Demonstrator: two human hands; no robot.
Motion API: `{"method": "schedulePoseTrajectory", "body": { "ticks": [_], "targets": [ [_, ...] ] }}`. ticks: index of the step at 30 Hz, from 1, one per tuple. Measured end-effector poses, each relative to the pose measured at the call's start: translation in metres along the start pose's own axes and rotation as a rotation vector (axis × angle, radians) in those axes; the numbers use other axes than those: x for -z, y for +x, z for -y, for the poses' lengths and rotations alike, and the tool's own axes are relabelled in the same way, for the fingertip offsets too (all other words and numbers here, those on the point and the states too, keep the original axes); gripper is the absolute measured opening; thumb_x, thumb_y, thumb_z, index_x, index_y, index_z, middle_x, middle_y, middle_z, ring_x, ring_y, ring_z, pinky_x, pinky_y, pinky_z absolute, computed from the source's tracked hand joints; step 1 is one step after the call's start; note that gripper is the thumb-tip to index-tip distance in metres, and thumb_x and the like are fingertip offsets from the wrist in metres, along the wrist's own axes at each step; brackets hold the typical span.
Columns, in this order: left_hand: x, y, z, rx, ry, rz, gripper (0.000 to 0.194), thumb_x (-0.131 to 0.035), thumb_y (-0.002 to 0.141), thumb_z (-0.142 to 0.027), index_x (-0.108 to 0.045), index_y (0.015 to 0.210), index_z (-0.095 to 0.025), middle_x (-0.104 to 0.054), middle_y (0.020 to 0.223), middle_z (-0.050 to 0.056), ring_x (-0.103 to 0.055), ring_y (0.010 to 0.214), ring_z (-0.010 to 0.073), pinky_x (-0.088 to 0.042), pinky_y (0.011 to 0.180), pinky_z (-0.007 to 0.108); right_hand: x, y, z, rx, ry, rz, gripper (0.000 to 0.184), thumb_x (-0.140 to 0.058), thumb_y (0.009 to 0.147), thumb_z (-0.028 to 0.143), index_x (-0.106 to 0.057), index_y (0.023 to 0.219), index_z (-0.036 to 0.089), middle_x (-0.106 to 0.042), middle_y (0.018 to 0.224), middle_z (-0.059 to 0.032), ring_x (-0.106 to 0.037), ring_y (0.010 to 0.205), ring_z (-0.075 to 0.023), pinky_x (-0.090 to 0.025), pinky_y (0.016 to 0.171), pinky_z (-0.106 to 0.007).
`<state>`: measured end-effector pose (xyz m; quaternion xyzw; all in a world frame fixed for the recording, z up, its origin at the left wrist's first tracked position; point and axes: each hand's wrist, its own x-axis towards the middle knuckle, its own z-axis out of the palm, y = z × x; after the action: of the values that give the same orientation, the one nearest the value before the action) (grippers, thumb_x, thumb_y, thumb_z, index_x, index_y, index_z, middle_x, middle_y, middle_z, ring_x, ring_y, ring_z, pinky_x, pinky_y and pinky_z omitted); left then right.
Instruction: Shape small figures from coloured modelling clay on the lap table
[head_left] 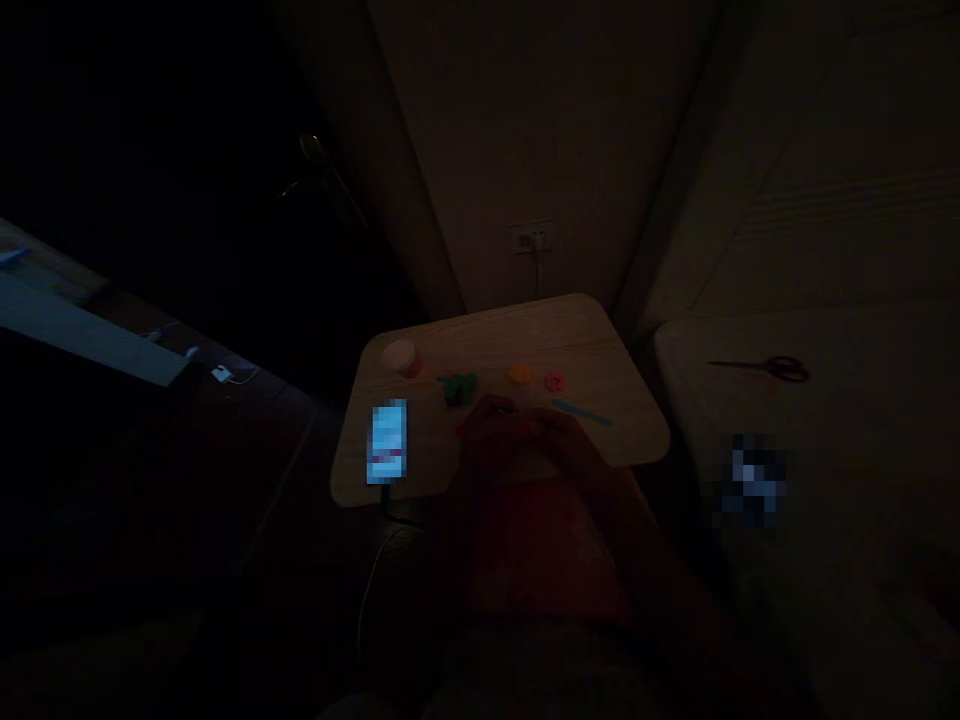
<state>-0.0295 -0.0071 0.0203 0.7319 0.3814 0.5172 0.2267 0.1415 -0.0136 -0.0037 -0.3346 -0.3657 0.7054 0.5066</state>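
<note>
In dim light my left hand and my right hand come together over the near side of a small wooden-topped table. Their fingers are curled in and close to one another. A reddish patch shows between them, too dark to name. Just beyond my left hand lies a dark green piece with leaf-like lobes. Past the fingers are a small orange piece and a pink flower-shaped piece. A thin light-blue stick lies beside my right hand.
A lidded tub stands at the table's back left. A lit phone, its screen blurred, is at the left with a cable below. Scissors lie on a pale surface to the right. A wall socket holds a plug behind the table.
</note>
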Motion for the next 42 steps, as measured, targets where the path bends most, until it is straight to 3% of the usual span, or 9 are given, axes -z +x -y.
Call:
{"method": "schedulePoseTrajectory", "body": {
  "ticks": [11, 18, 26, 31, 39, 42],
  "targets": [
    [0.000, 0.001, -0.001, 0.022, -0.026, -0.035, 0.037, -0.073, 0.092, -0.052, -0.075, 0.075, -0.019, -0.069, 0.093, 0.006, -0.068, 0.087, 0.0188, -0.058, 0.079, 0.035, -0.001, 0.002, -0.002, 0.011, 0.011, 0.010, 0.031, -0.089, 0.074, 0.051, -0.079, 0.083, 0.023, -0.077, 0.087, -0.0046, -0.068, 0.084, -0.0211, -0.053, 0.083, -0.035],
    [0.001, 0.000, 0.003, -0.024, 0.012, 0.016, 0.026, -0.080, 0.088, -0.047, -0.080, 0.091, -0.021, -0.070, 0.101, 0.008, -0.068, 0.094, 0.0205, -0.058, 0.083, 0.036, -0.002, 0.000, 0.000, -0.004, 0.033, -0.039, 0.029, -0.093, 0.067, 0.043, -0.079, 0.081, 0.023, -0.078, 0.089, -0.0035, -0.067, 0.082, -0.0206, -0.053, 0.079, -0.033],
    [0.001, 0.001, 0.004, -0.039, 0.046, 0.013, 0.021, -0.077, 0.091, -0.042, -0.081, 0.092, -0.022, -0.069, 0.100, 0.007, -0.068, 0.093, 0.0190, -0.058, 0.079, 0.033, 0.001, 0.004, -0.006, 0.006, -0.031, -0.032, 0.029, -0.092, 0.069, 0.046, -0.077, 0.078, 0.023, -0.074, 0.080, -0.0013, -0.064, 0.076, -0.0193, -0.050, 0.076, -0.034],
    [0.001, -0.001, 0.002, -0.066, 0.111, 0.011, 0.031, -0.070, 0.094, -0.049, -0.081, 0.088, -0.021, -0.067, 0.100, 0.008, -0.067, 0.093, 0.0192, -0.058, 0.080, 0.034, 0.000, 0.003, -0.005, 0.029, -0.084, -0.045, 0.027, -0.091, 0.070, 0.044, -0.078, 0.079, 0.023, -0.074, 0.079, -0.0009, -0.064, 0.076, -0.0184, -0.050, 0.075, -0.033],
    [0.001, -0.002, -0.001, -0.011, 0.073, 0.016, 0.029, -0.073, 0.092, -0.047, -0.079, 0.081, -0.021, -0.066, 0.099, 0.007, -0.066, 0.090, 0.0187, -0.057, 0.078, 0.033, -0.003, 0.000, 0.003, 0.036, -0.087, -0.021, 0.024, -0.092, 0.068, 0.040, -0.077, 0.075, 0.023, -0.074, 0.077, -0.0010, -0.064, 0.074, -0.0187, -0.051, 0.077, -0.034],
    [0.002, -0.001, 0.002, 0.014, 0.040, -0.005, 0.030, -0.075, 0.091, -0.048, -0.078, 0.080, -0.020, -0.067, 0.098, 0.007, -0.066, 0.090, 0.0184, -0.057, 0.078, 0.033, -0.002, 0.001, 0.001, 0.028, -0.093, -0.007, 0.027, -0.090, 0.072, 0.047, -0.079, 0.081, 0.023, -0.076, 0.081, -0.0026, -0.066, 0.079, -0.0199, -0.051, 0.080, -0.035]
  ]
}}
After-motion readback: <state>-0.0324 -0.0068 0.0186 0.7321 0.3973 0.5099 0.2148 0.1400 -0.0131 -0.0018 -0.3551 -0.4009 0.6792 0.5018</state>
